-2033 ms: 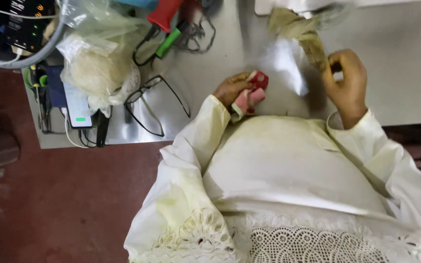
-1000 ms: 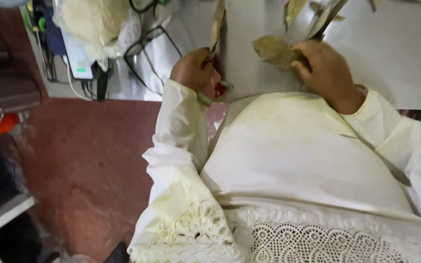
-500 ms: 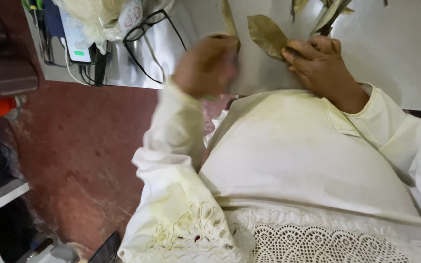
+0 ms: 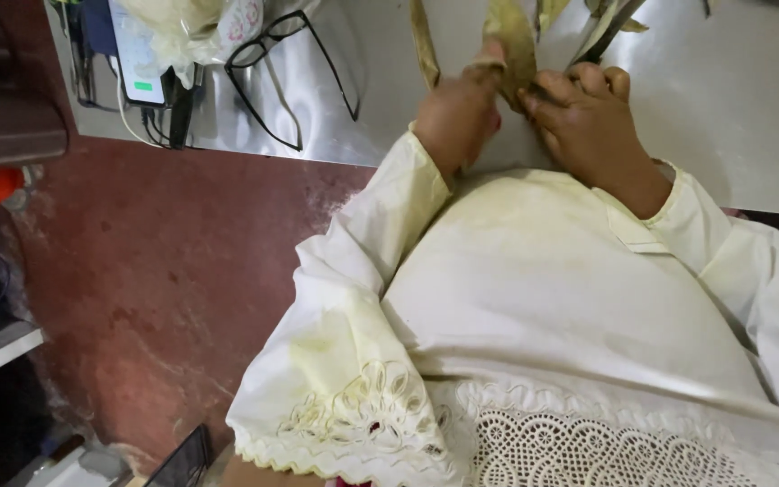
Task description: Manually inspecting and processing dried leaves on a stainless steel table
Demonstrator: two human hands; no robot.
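Pinching a dry olive-green leaf (image 4: 508,41) between left hand (image 4: 458,110) and right hand (image 4: 588,117) over the far grey metal table (image 4: 732,108), black-framed glasses (image 4: 292,74) lying left.

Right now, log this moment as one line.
left hand: on leaf | right hand: on leaf | table: glasses, phone

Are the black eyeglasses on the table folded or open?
Open: the black eyeglasses lie on the table with both temple arms spread out.
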